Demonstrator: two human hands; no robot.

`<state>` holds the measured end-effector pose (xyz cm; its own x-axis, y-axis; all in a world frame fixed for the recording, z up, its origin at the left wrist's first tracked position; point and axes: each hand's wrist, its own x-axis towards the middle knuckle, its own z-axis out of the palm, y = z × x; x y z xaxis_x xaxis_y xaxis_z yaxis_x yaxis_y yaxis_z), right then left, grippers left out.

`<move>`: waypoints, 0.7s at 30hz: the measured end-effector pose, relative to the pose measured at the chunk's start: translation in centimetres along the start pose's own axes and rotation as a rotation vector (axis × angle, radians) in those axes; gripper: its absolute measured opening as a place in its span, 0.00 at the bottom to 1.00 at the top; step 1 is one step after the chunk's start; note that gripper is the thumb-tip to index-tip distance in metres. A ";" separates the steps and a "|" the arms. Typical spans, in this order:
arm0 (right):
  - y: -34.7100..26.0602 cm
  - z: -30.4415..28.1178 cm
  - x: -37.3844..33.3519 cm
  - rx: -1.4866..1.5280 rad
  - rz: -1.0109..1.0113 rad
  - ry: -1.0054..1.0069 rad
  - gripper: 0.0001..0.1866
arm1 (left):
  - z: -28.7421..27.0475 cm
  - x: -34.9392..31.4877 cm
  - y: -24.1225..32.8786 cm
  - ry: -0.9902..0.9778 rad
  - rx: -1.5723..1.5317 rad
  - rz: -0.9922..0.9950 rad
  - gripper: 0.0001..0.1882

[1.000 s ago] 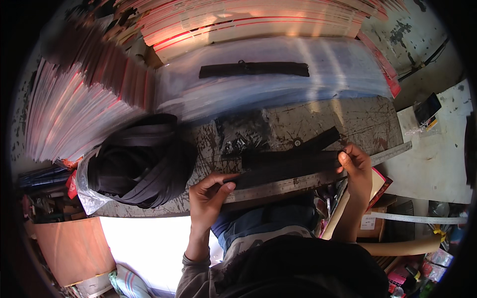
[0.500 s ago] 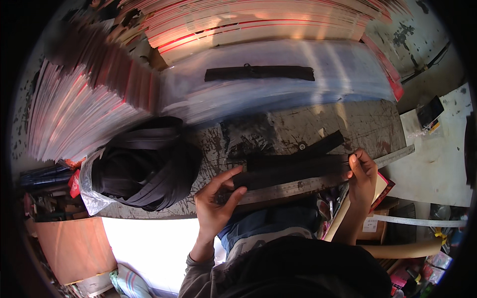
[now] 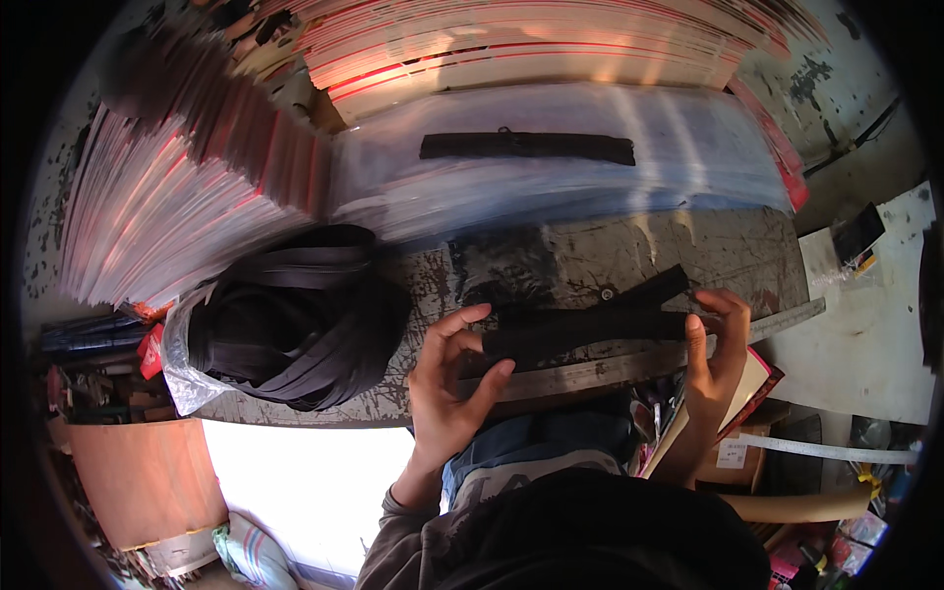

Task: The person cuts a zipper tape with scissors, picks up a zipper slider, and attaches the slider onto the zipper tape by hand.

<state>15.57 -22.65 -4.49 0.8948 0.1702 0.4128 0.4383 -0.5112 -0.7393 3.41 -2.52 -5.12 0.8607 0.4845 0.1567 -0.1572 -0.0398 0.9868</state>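
Note:
A flat black strip, which looks like zipper tape, lies along the near edge of the worn table. At its left end is my left hand, thumb and fingers spread apart in a wide curve with nothing gripped. My right hand is at the other end, thumb and fingers apart, the thumb next to the strip's tip. Just behind, another black strip slants up to the right. To the left sits a large loose coil of black tape, partly in a clear plastic bag.
A black zipper lies on stacked clear plastic sheets at the back. Tall stacks of red-edged sheets stand left and behind. A metal ruler runs along the table's near edge. A small metal ring lies near the strips.
Both hands have loosened from the strip's ends, and it now rests lower on the table. The left fingers have spread wider. The whole view has shifted slightly.

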 end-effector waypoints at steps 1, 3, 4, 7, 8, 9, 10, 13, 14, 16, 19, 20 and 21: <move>-0.3 0.2 0.1 0.178 0.030 -0.012 0.10 | -0.1 0.1 -0.3 -0.010 -0.004 -0.001 0.29; -0.2 0.5 0.3 0.199 0.051 -0.036 0.09 | -0.4 0.2 -0.8 0.013 0.174 -0.054 0.22; 0.2 0.5 0.4 0.220 0.071 -0.065 0.08 | -0.5 0.3 -0.9 -0.007 0.163 -0.055 0.22; 1.8 -0.2 0.6 0.252 0.161 0.025 0.07 | -0.7 0.2 -0.8 0.103 0.555 0.016 0.16; 2.6 -0.4 0.6 0.238 0.113 0.063 0.06 | -0.8 0.0 -0.7 0.124 0.620 0.029 0.17; 3.1 -0.7 0.5 0.229 0.120 0.074 0.06 | -0.8 -0.2 -0.7 0.145 0.684 0.044 0.17; 3.5 -0.9 0.5 0.184 0.121 0.089 0.06 | -0.8 -0.4 -0.9 0.160 0.741 0.066 0.17; 3.9 -1.4 0.1 0.147 0.160 0.128 0.06 | -0.9 -0.7 -1.6 0.171 0.779 0.067 0.17; 4.0 -1.5 0.0 0.158 0.194 0.148 0.05 | -0.7 -0.7 -1.7 0.165 0.776 0.067 0.17; 4.2 -1.6 -0.1 0.132 0.180 0.152 0.05 | -0.6 -0.8 -1.6 0.182 0.831 0.032 0.16; 4.2 -1.4 0.0 0.099 0.137 0.138 0.05 | -0.8 -1.0 -1.3 0.170 0.852 0.036 0.16; 4.2 -1.3 0.0 0.085 0.109 0.124 0.05 | -0.8 -1.0 -1.3 0.170 0.854 0.037 0.16; 4.1 -1.2 0.1 0.087 0.110 0.125 0.05 | -0.7 -1.0 -1.3 0.206 0.950 0.099 0.16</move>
<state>17.32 -25.78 -6.83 0.9225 0.0089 0.3860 0.3492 -0.4455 -0.8244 2.39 -2.37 -6.60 0.7489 0.5807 0.3192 0.3096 -0.7325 0.6063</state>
